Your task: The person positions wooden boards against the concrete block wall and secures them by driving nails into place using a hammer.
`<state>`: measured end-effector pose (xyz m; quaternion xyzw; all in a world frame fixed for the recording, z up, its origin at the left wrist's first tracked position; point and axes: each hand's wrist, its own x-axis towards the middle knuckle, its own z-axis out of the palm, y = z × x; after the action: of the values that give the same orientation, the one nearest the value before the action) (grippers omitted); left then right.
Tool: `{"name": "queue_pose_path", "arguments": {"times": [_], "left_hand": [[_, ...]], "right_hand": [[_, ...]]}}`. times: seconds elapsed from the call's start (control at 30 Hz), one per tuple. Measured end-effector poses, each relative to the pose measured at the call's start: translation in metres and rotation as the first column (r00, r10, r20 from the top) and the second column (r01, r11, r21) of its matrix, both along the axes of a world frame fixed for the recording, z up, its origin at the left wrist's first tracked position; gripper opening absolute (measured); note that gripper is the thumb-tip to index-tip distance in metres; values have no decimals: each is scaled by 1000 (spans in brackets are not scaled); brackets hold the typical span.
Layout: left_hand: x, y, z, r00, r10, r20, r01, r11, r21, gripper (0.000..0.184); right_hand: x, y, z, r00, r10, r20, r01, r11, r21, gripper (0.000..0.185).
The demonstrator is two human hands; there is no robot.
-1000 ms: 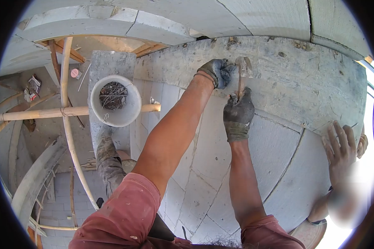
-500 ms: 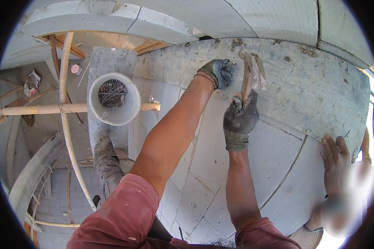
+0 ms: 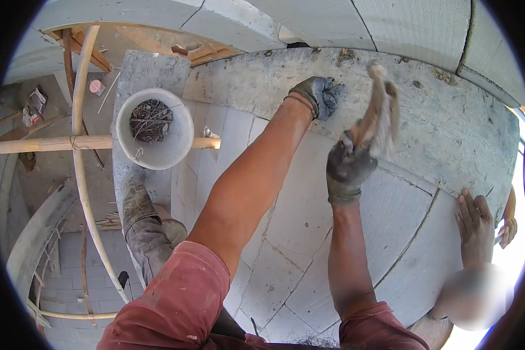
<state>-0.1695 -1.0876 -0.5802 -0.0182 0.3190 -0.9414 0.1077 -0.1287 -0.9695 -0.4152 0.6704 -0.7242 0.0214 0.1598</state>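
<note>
My right hand [image 3: 349, 172], in a dark glove, grips a hammer [image 3: 374, 119] by its handle. The hammer is smeared by motion, and its head is raised above a grey, stained board [image 3: 461, 125]. To the left of it, my gloved left hand [image 3: 319, 96] rests at the board, its fingers curled together. Whatever those fingers pinch, if anything, is too small to make out. Pale blocks [image 3: 297, 216] lie below the board, under my forearms.
A white bucket [image 3: 184, 131] holding nails [image 3: 150, 121] stands on a plank [image 3: 137, 70] at the left. Bamboo poles [image 3: 52, 144] cross beyond it, above a lower floor. At right, another person's hand [image 3: 474, 224] lies at the board's edge. A pale block wall [image 3: 414, 26] runs along the far side.
My right hand has moved up and right, swinging the hammer the same way. My left hand appears slightly farther right, still closed. The view has shifted a little.
</note>
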Motion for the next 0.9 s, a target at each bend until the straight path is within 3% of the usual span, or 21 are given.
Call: {"name": "queue_pose_path", "arguments": {"times": [0.03, 0.07, 0.2, 0.23, 0.3, 0.37, 0.4, 0.43, 0.5, 0.53, 0.57, 0.63, 0.67, 0.7, 0.73, 0.77, 0.83, 0.87, 0.9], "left_hand": [[2, 2, 5, 996, 2, 84, -1, 1000, -16, 23], [5, -2, 10, 986, 16, 168, -9, 999, -42, 26], [4, -4, 7, 995, 18, 94, -10, 996, -88, 27], [6, -6, 8, 992, 34, 124, -24, 996, -84, 28], [2, 0, 8, 988, 32, 152, -20, 996, -81, 28], [-7, 0, 1, 994, 33, 101, -30, 999, -37, 25], [-1, 0, 8, 994, 38, 102, -33, 998, -44, 25], [5, 3, 17, 980, 21, 198, -13, 999, -41, 25], [9, -7, 18, 956, 22, 292, -12, 999, -38, 25], [4, 2, 11, 973, 54, 223, -45, 998, -45, 25], [1, 6, 3, 983, 95, 155, -87, 995, -53, 26], [3, 27, 1, 966, 123, 227, -123, 992, -13, 26], [-6, 37, -11, 765, 255, 592, -15, 925, -379, 25], [-10, 49, -20, 429, 480, 765, 243, 754, -609, 25], [22, 64, 8, 102, 706, 701, 485, 579, -655, 26], [31, 72, 19, 102, 705, 702, 490, 578, -652, 26], [30, 82, 31, 170, 850, 498, 720, 238, -652, 46], [28, 77, 37, 286, 780, 556, 791, 135, -597, 46], [28, 77, 40, 290, 775, 561, 789, 137, -598, 46]], "right_hand": [[0, -1, -3, 969, -238, -61, 244, 960, 135, 32], [-13, -4, -11, 947, -298, -123, 315, 936, 159, 34], [-3, -1, 7, 958, -281, 55, 270, 951, 152, 40], [3, 4, 10, 999, -46, -8, 46, 998, 36, 38], [3, 12, 6, 981, 165, -97, -172, 983, -65, 35], [-9, 11, -12, 992, -112, -64, 116, 991, 61, 24], [-17, -1, -14, 956, -254, -143, 278, 944, 179, 20], [-21, -1, -15, 959, -250, -135, 271, 947, 170, 20], [-30, 0, -16, 834, -476, 279, 445, 879, 171, 25], [-8, 2, -5, 912, -363, 193, 353, 932, 85, 32], [-6, 9, -7, 911, -366, 191, 355, 931, 90, 32], [-7, 23, -5, 963, -195, 187, 205, 978, -33, 39], [-9, 26, -5, 963, -193, 188, 203, 978, -37, 39], [-10, 30, -4, 951, -216, 219, 225, 974, -12, 39], [-12, 32, -6, 938, -241, 250, 246, 969, 12, 39], [-15, 33, -8, 936, -246, 254, 250, 968, 15, 39], [-23, 34, -12, 881, -287, 375, 307, 952, 6, 35], [-27, 35, -15, 881, -292, 373, 312, 950, 8, 35], [-32, 35, -17, 886, -251, 390, 279, 960, -14, 26]]}}
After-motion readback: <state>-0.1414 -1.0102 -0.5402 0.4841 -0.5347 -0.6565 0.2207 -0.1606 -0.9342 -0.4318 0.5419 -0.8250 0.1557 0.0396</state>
